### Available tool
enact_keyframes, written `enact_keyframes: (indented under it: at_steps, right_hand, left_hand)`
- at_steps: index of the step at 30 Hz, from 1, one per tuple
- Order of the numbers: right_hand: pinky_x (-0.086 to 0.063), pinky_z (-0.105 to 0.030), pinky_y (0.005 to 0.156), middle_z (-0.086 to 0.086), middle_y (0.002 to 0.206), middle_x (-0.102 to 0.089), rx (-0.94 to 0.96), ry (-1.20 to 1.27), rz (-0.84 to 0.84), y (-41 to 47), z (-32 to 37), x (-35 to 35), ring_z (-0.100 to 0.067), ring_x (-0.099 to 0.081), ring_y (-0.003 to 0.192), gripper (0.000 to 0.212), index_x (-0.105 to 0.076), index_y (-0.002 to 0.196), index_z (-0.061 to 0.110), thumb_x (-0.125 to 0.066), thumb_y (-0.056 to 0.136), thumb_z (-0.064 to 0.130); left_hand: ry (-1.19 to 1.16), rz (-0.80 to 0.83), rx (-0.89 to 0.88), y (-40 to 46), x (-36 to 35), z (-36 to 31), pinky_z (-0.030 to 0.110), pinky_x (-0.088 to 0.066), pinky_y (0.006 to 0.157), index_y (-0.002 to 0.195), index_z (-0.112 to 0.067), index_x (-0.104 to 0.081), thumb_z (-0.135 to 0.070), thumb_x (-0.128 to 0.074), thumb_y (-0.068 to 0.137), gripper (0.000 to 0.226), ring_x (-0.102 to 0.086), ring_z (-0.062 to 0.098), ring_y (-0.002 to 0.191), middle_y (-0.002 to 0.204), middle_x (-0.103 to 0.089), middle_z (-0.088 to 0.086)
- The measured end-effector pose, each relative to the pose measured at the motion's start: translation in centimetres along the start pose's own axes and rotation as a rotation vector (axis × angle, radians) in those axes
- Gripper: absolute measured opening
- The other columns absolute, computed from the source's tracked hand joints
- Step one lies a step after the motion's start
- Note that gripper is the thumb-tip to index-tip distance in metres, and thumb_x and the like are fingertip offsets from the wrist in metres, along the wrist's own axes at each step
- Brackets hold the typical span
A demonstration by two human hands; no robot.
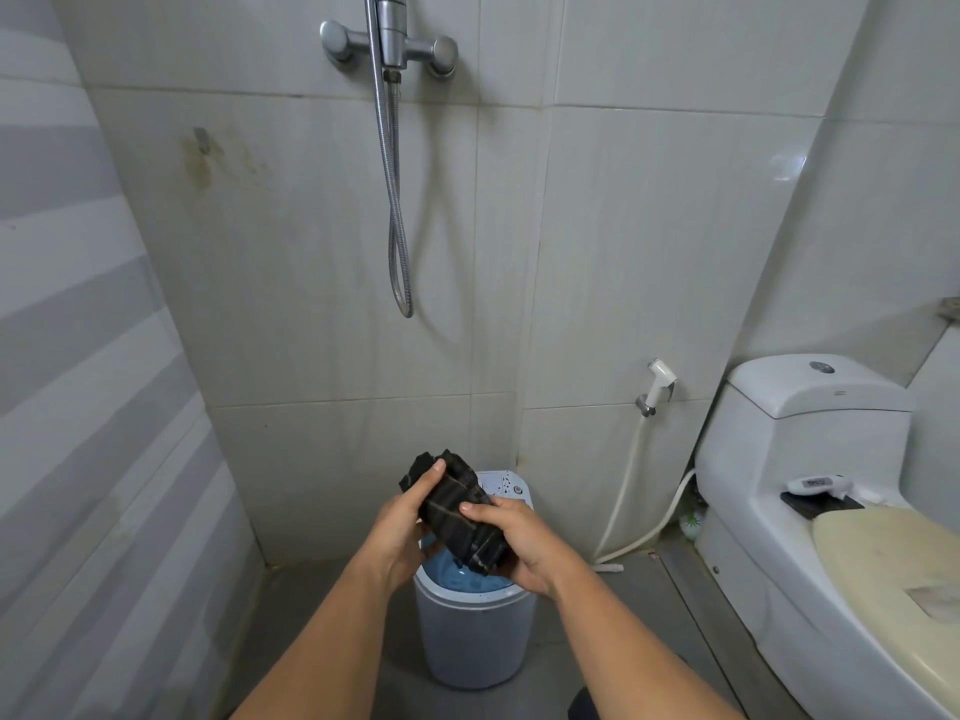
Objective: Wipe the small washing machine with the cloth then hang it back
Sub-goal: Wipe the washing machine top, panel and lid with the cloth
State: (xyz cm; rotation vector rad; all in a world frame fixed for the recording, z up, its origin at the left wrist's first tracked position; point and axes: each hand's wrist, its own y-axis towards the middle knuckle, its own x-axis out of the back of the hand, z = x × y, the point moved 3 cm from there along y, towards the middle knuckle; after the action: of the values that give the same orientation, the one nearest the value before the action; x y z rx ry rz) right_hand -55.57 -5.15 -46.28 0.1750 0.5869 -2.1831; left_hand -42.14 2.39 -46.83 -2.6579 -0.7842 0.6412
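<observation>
So the person has the dark cloth (457, 511) bunched up between both hands, held in the air right above the small washing machine (475, 628) on the floor by the tiled wall. Left hand (400, 527) is wrapped around the upper end, right hand (511, 545) clamps the lower end. Looks like folding or wringing before wiping. Best bet, imo: flatten it into a neat pad, then start on the lid and work down the sides.
</observation>
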Motion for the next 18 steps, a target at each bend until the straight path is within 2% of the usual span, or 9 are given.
enact_keyframes:
  at_steps: [3,5,7,9,11,14,16,18]
  right_hand:
    - [-0.058,-0.035,0.065,-0.013,0.090,-0.075,-0.076,0.027,0.033,-0.8,-0.2,0.0,-0.023,-0.073,0.075,0.032,-0.067,0.116,0.012,-0.075,0.088,0.025]
    - [-0.060,-0.041,0.071,-0.017,0.097,-0.074,-0.136,0.081,0.057,-1.1,-0.5,0.2,-0.028,-0.073,0.084,0.041,-0.066,0.119,0.007,-0.077,0.086,0.030]
    - [-0.061,-0.041,0.073,-0.022,0.110,-0.073,-0.172,0.130,0.074,-1.4,-0.8,0.5,-0.034,-0.072,0.097,0.048,-0.063,0.126,0.002,-0.075,0.087,0.027]
    - [-0.061,-0.037,0.067,-0.022,0.115,-0.072,-0.209,0.173,0.064,-1.5,-1.8,1.1,-0.034,-0.072,0.100,0.047,-0.060,0.129,0.002,-0.071,0.089,0.024]
    - [-0.063,-0.040,0.071,-0.023,0.115,-0.072,-0.250,0.234,0.037,-1.3,-3.4,1.9,-0.035,-0.072,0.102,0.045,-0.058,0.130,0.001,-0.067,0.092,0.021]
    - [-0.058,-0.057,0.088,-0.029,0.119,-0.069,-0.293,0.354,-0.065,0.4,-6.9,4.4,-0.039,-0.071,0.103,0.044,-0.052,0.136,0.001,-0.062,0.095,0.014]
    - [-0.056,-0.064,0.087,-0.032,0.121,-0.067,-0.335,0.432,-0.125,2.5,-9.1,5.9,-0.041,-0.072,0.101,0.041,-0.049,0.137,0.002,-0.057,0.097,0.010]
    - [-0.060,-0.058,0.075,-0.034,0.120,-0.064,-0.376,0.492,-0.210,5.4,-10.9,7.0,-0.042,-0.072,0.094,0.037,-0.049,0.134,0.005,-0.054,0.098,0.005]
  left_hand:
    - [0.012,-0.085,0.008,-0.2,-0.2,0.0,0.043,-0.054,0.095,0.115,-0.012,-0.072,-0.056,-0.088,0.058,0.074,-0.070,0.026,0.109,0.105,-0.078,0.009]
    - [0.054,-0.119,0.018,-0.4,-0.5,0.1,0.039,-0.056,0.084,0.112,-0.011,-0.072,-0.055,-0.088,0.060,0.071,-0.071,0.026,0.101,0.098,-0.080,0.008]
    - [0.102,-0.144,0.030,-0.6,-0.7,0.4,0.039,-0.056,0.077,0.109,-0.011,-0.073,-0.061,-0.086,0.060,0.071,-0.072,0.027,0.095,0.094,-0.080,0.008]
    - [0.118,-0.154,0.051,-0.8,-0.4,1.0,0.042,-0.056,0.080,0.108,-0.015,-0.074,-0.076,-0.079,0.055,0.081,-0.071,0.030,0.102,0.102,-0.078,0.010]
    - [0.123,-0.159,0.113,-0.7,0.3,2.2,0.041,-0.056,0.084,0.112,-0.016,-0.069,-0.088,-0.063,0.061,0.089,-0.067,0.028,0.106,0.113,-0.071,0.008]
    - [0.115,-0.245,0.134,-0.3,2.1,4.6,0.032,-0.046,0.067,0.112,-0.015,-0.061,-0.073,-0.045,0.088,0.064,-0.061,0.019,0.088,0.104,-0.065,0.005]
    - [0.152,-0.325,0.160,1.1,3.9,6.5,0.034,-0.045,0.075,0.100,-0.020,-0.063,-0.065,-0.045,0.093,0.050,-0.058,0.018,0.084,0.090,-0.063,-0.001]
    - [0.214,-0.381,0.195,3.5,6.1,8.3,0.038,-0.046,0.083,0.086,-0.024,-0.061,-0.063,-0.049,0.093,0.042,-0.056,0.022,0.088,0.085,-0.060,-0.001]
